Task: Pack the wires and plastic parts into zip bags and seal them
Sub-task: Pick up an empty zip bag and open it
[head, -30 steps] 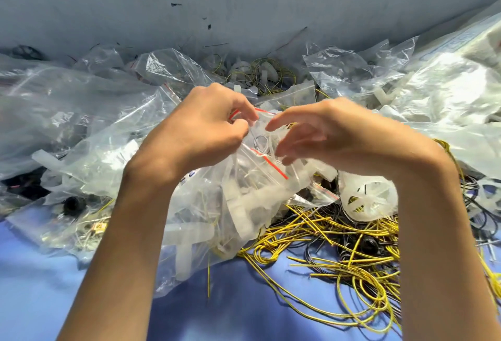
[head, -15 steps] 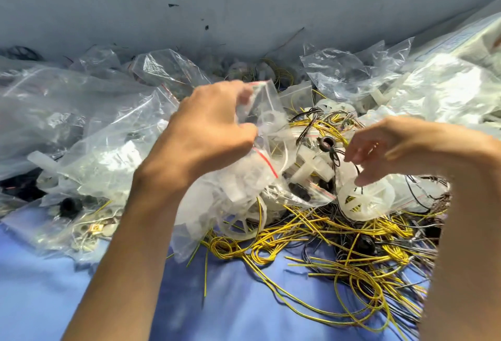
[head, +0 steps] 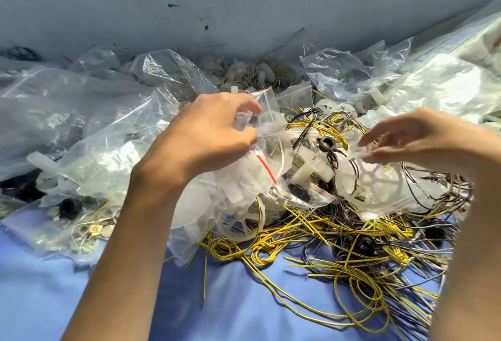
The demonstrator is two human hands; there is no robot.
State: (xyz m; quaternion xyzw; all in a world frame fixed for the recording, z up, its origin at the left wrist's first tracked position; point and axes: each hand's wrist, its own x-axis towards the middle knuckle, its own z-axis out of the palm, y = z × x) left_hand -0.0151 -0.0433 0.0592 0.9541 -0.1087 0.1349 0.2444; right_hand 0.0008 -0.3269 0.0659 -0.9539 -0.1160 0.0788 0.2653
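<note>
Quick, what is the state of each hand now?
Left hand: closed, gripping the zip bag near its top.
Right hand: open, fingers loose, holding nothing.

You've a clear bag [head: 233,197] with a red strip [head: 267,168], yellow wires [head: 298,235] and black wires [head: 446,197], a blue cloth [head: 244,302], a grey wall [head: 244,2].

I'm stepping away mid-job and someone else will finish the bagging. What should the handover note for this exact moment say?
Left hand grips a filled zip bag by its top, held over the pile.
Right hand is open, reaching toward a white wheel; contact is blurred.
Loose yellow wires and dark wires lie tangled on the blue cloth; filled bags are heaped at left.
Done: several bags filled.
Left: check this bag's seal, then bag the loose wires and parts.
</note>
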